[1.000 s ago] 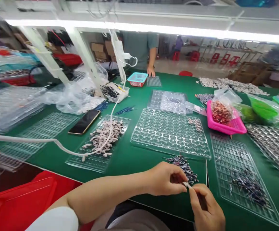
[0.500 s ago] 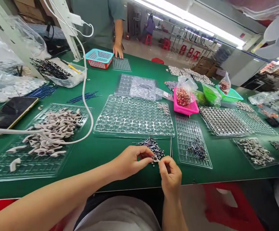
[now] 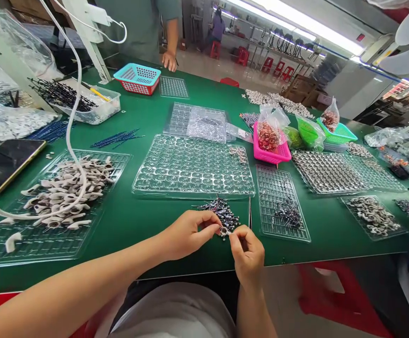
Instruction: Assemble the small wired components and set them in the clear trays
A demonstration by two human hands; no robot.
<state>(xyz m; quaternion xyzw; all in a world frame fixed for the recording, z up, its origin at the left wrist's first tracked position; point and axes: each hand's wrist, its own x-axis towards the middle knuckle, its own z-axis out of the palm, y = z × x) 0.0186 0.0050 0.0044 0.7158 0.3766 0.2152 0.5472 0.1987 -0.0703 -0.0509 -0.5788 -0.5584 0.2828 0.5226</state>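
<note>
Pinching a small metal ring (image 3: 223, 230) between thumb and forefinger, the left hand (image 3: 186, 233) holds it just above the near edge of the green table (image 3: 148, 220); the right hand (image 3: 248, 253) meets it from the near right, its fingers closed to a fine pinch on something tiny at the ring's right side, too small to make out; both hands are shut down to the fingertips, the other fingers loosely curled. Just beyond them lies a small heap of dark beaded pins (image 3: 221, 211), touching the table, and further off a large clear tray (image 3: 193, 166) of round pockets, nearly all bare, with a few pieces at its far right corner (image 3: 239, 154); to the right a gridded tray (image 3: 281, 202) holds another dark cluster; to the left a tray of pale bent tubes (image 3: 66, 188) sits under a white cord (image 3: 73, 117). The step in hand looks like the joining of two small parts, ring and pin, at the fingertips; by my judgement the next move calls for a steady hold by the left hand and a careful, straight push or twist from the right, since the pieces are small and easily dropped into the heap below. Another person's hand (image 3: 169, 60) rests at the far edge.
</note>
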